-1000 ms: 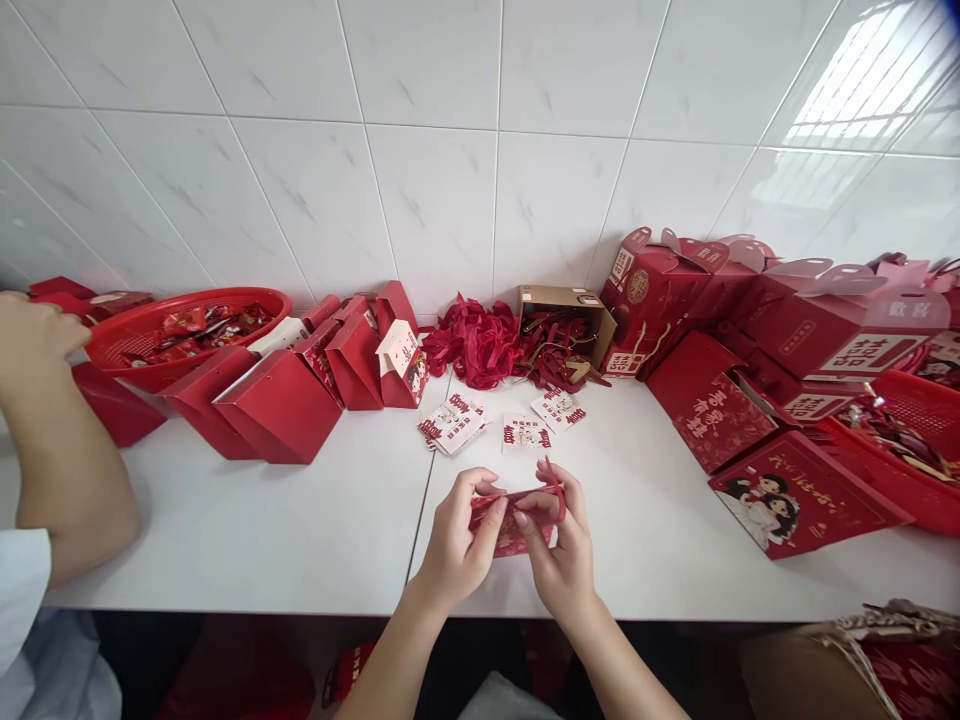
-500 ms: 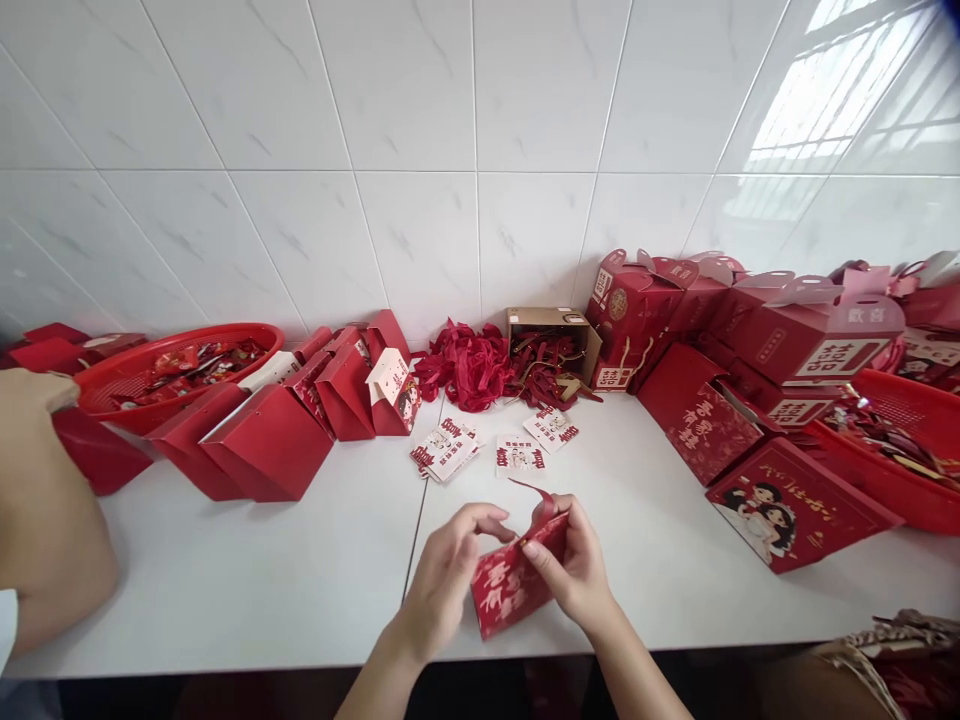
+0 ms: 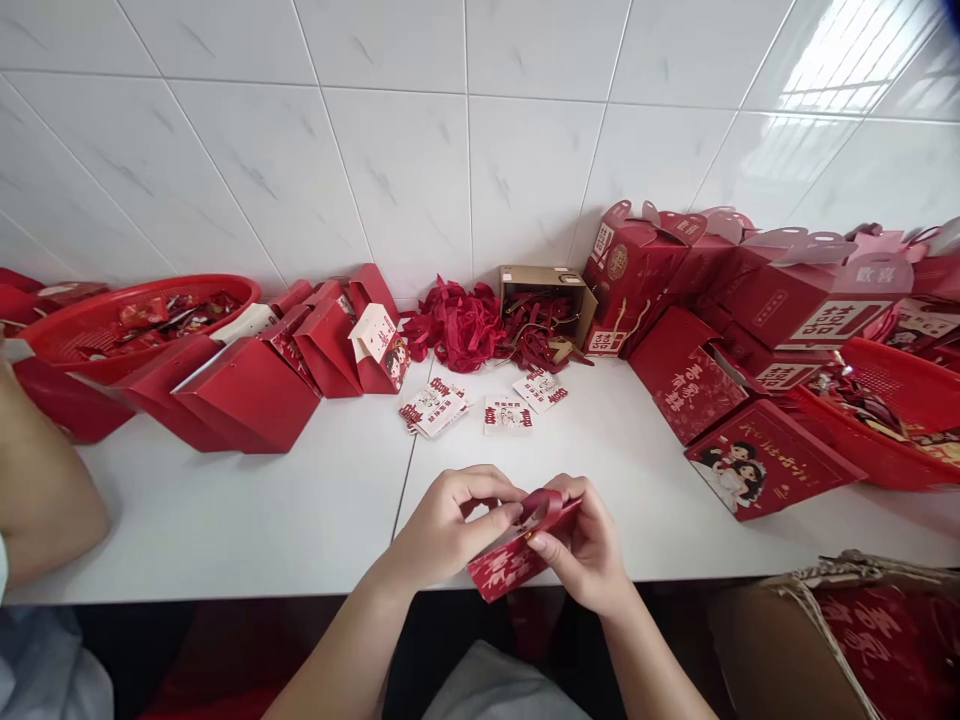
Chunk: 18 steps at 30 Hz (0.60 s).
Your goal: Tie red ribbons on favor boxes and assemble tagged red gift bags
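A small red gift box (image 3: pixel 504 570) with pale printed characters is held over the front edge of the white table (image 3: pixel 345 500). My right hand (image 3: pixel 589 545) grips its right end, thumb on the near face. A dark red ribbon (image 3: pixel 551 505) loops up over the box top. My left hand (image 3: pixel 461 520) pinches the ribbon's left part between thumb and fingers; the exact contact is partly hidden. Beyond my hands lie several small printed cards (image 3: pixel 508 415). Behind them are a heap of red ribbons (image 3: pixel 461 325) and a cardboard box (image 3: pixel 544 275) holding more ribbons.
Red gift boxes (image 3: pixel 251 395) stand at left, beside a red basket (image 3: pixel 67 345) of wrapped sweets. Larger red boxes (image 3: pixel 810 290) are stacked at right near another red basket (image 3: pixel 915 380). Another person's arm (image 3: pixel 45 480) is at far left. An open carton (image 3: pixel 772 640) sits below the table edge.
My left fingers have closed from apart onto the ribbon, which now bends over in a loop. The box has tipped so its top shows more. The view has tilted down.
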Motion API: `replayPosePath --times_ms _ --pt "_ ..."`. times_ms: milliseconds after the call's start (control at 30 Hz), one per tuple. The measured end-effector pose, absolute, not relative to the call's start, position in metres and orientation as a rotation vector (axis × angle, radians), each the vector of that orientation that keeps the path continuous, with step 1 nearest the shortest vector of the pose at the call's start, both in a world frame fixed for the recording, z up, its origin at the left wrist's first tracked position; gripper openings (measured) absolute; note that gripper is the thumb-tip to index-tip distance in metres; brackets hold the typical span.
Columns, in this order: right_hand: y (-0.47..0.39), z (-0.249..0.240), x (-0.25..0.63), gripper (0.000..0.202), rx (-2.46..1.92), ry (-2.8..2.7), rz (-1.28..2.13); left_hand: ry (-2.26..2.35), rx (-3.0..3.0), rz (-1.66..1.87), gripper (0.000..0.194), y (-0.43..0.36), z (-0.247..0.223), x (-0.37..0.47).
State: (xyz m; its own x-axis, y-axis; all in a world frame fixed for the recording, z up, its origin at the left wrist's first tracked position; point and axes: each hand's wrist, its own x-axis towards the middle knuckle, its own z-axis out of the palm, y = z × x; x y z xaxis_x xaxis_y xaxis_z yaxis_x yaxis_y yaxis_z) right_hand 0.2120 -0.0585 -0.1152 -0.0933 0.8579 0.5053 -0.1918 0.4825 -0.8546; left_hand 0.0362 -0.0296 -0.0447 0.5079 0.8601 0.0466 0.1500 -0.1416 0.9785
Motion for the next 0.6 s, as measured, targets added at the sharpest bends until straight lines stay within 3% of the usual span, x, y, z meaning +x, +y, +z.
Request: replayPosePath --times_ms 600 --pt "-0.064 -0.114 0.216 0.017 -0.627 -1.408 0.921 0.958 1.574 0.861 0.012 -0.042 -0.040 0.039"
